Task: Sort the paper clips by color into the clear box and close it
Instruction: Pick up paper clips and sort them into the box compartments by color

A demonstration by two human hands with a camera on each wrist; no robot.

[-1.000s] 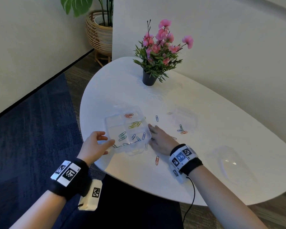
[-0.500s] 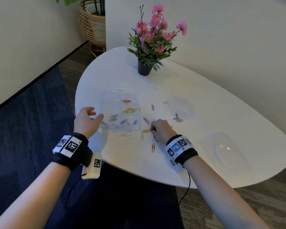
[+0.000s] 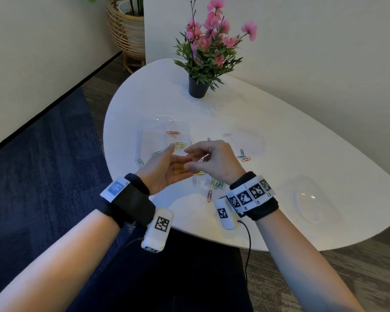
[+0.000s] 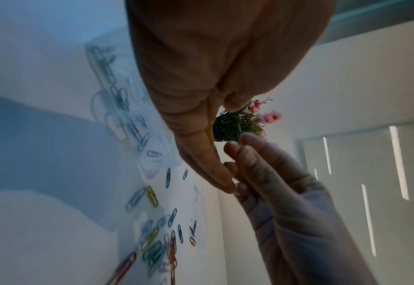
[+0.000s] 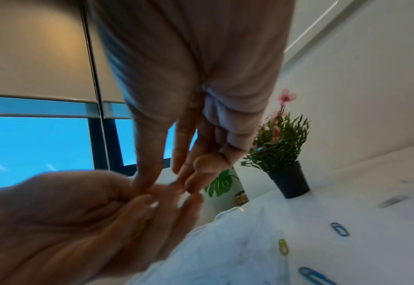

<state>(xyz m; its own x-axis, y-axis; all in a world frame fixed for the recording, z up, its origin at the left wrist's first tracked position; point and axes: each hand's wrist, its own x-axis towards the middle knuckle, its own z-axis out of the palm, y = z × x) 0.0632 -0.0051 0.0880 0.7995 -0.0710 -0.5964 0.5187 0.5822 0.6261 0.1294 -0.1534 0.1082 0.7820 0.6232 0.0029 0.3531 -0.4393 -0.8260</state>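
Both hands are raised above the white table (image 3: 302, 143) and meet fingertip to fingertip. My left hand (image 3: 178, 157) lies palm up and grips a yellow paper clip (image 4: 209, 123) between its fingers. The right hand (image 3: 188, 159) draws thumb and fingertips (image 5: 150, 183) together against the left fingertips; what lies between them is hidden. Behind the hands sits the clear box (image 3: 149, 140), lid open, with red clips (image 3: 173, 132), yellow clips (image 3: 181, 145) and green clips (image 3: 157, 152) in separate compartments. Loose clips (image 3: 216, 184) lie under my right wrist, and others (image 3: 242, 154) lie to the right.
A potted pink flower plant (image 3: 197, 87) stands at the back of the table. A clear dome (image 3: 311, 199) lies at the right and another clear piece (image 3: 248, 140) lies behind the loose clips. An orange clip (image 3: 209, 195) lies near the table's front edge.
The left hand has let go of the box and both hands have risen off the table and come together. The right hand left the spot where it was picking at a yellow clip.
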